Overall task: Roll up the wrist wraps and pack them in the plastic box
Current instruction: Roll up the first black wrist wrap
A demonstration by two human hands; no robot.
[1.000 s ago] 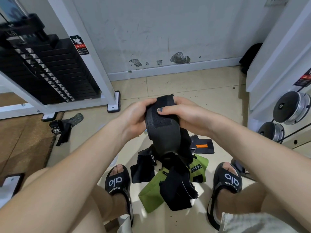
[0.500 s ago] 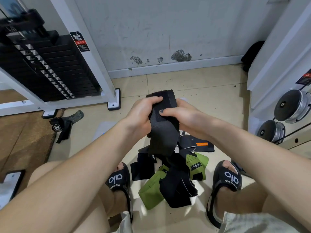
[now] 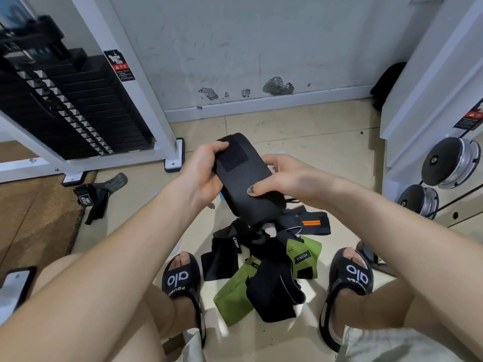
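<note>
A black wrist wrap (image 3: pixel 243 176) with a Velcro patch is held above the floor between both hands, bent over at its top end. My left hand (image 3: pixel 202 176) grips its left edge, thumb on top. My right hand (image 3: pixel 282 178) grips its right edge, thumb pressed on the fabric. The wrap's tail hangs down into a pile on the floor between my feet: black wraps (image 3: pixel 271 288), green wraps (image 3: pixel 303 254) and a dark one with orange stripes (image 3: pixel 311 223). No plastic box can be seen.
A weight stack in a white frame (image 3: pixel 78 108) stands at the left. Another black strap (image 3: pixel 91 202) lies on the floor near a brown mat (image 3: pixel 34 218). Weight plates (image 3: pixel 449 163) hang on a white machine at the right. A phone (image 3: pixel 13 286) lies by my left knee.
The wrap has been drawn up and tilted left, with its top end bent over. My right thumb has slid down the fabric, and my left hand has shifted up its left edge.
</note>
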